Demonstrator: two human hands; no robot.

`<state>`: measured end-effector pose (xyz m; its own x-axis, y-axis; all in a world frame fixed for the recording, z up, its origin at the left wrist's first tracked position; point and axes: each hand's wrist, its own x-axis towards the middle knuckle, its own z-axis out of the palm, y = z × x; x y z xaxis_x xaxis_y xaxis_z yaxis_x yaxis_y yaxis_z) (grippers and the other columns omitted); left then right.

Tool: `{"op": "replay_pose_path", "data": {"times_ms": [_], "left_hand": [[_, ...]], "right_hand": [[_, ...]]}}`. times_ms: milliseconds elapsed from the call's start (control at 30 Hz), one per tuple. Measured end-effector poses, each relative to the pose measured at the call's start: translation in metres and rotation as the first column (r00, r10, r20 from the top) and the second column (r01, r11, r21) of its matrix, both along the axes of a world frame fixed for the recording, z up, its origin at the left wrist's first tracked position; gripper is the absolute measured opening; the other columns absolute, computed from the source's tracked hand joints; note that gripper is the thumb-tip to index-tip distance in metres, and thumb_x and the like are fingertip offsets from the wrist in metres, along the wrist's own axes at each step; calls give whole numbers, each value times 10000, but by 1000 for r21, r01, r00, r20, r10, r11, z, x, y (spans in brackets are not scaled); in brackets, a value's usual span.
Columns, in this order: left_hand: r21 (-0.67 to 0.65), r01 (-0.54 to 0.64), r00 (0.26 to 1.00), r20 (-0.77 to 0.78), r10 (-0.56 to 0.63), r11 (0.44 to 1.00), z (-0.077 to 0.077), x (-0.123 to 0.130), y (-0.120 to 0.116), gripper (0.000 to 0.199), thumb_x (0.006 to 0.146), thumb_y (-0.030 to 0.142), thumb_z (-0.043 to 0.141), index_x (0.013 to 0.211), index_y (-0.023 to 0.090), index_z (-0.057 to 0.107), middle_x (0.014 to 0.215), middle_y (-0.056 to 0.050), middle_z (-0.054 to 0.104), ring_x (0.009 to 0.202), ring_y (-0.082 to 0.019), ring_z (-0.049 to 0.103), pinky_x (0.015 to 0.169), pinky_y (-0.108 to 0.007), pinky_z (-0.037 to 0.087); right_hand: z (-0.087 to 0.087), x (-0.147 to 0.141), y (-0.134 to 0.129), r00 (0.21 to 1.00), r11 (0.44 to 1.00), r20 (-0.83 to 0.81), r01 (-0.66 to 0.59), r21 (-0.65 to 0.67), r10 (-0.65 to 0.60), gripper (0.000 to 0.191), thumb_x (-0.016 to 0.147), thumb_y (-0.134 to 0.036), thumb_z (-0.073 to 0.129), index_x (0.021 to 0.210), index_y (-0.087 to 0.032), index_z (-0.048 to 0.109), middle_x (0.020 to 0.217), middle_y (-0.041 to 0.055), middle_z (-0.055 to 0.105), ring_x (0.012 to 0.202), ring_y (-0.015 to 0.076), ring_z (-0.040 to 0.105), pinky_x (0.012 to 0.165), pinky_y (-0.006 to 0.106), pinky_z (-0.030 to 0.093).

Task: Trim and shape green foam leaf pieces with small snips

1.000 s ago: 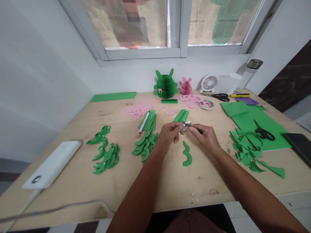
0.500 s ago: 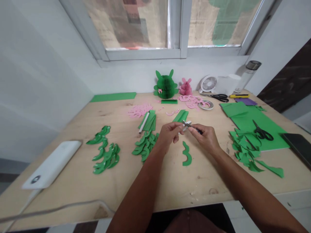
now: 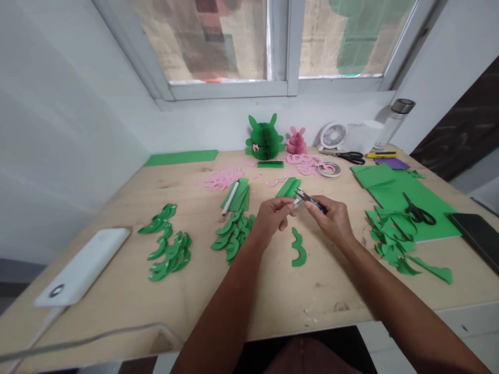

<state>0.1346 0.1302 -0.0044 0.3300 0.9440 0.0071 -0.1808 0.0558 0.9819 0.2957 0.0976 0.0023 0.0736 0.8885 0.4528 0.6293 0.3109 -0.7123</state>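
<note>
My left hand (image 3: pixel 277 213) pinches a small white piece (image 3: pixel 297 202) in front of the folded green strips (image 3: pixel 289 187). Closed around small dark-handled snips (image 3: pixel 314 201), my right hand (image 3: pixel 329 217) keeps their parted tips at the white piece. Below the hands, a wavy green cutout (image 3: pixel 299 247) lies flat on the wooden table (image 3: pixel 268 296). Beside my left forearm is a pile of green cutouts (image 3: pixel 233 234), with a white pen (image 3: pixel 231 198) on folded green paper above it.
More green cutouts (image 3: pixel 171 252) and a white power bank (image 3: pixel 83 267) lie left. Black scissors (image 3: pixel 419 210), green scraps (image 3: pixel 393 239) and a dark phone (image 3: pixel 476 236) are right. Pink cutouts (image 3: pixel 224 178), a green paper figure (image 3: pixel 265 139) and a small fan (image 3: pixel 332 136) stand or lie toward the back.
The snips' blades have opened and shifted slightly back from the white piece. My left hand stays nearly in place. The whole view has moved slightly.
</note>
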Motion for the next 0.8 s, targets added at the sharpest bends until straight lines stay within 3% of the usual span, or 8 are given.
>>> {"op": "replay_pose_path", "data": {"times_ms": [200, 333, 500, 800], "left_hand": [[99, -64, 995, -71, 71, 993, 0, 9, -7, 221, 700, 265, 607, 873, 161, 697, 653, 3, 617, 330, -15, 364, 337, -179, 267], [192, -46, 985, -155, 77, 980, -6, 15, -10, 253, 734, 231, 556, 932, 184, 706, 671, -5, 632, 350, -26, 361, 349, -183, 279], [341, -46, 963, -236, 132, 939, -18, 20, -8, 302, 751, 207, 531, 1006, 225, 691, 719, -17, 668, 482, -81, 494, 458, -201, 393], [454, 27, 891, -416, 185, 891, -17, 32, -8, 542, 767, 180, 540, 1297, 243, 446, 763, 3, 684, 574, -116, 556, 595, -232, 455]], "right_hand": [[-1, 6, 5, 992, 996, -83, 92, 3, -91, 370, 797, -452, 534, 817, -122, 701, 617, 5, 602, 532, 109, 473, 505, 212, 360], [-1, 10, 7, 984, 991, -124, 131, 6, -129, 388, 789, -470, 533, 815, -119, 697, 590, -5, 560, 522, 102, 442, 497, 213, 340], [3, 12, 7, 974, 987, -165, 158, 9, -154, 400, 783, -479, 533, 811, -114, 697, 565, -13, 526, 509, 97, 416, 485, 213, 324], [7, 15, 6, 967, 984, -202, 171, 43, -159, 392, 780, -472, 538, 802, -113, 693, 561, -11, 529, 510, 99, 416, 487, 214, 330]]}}
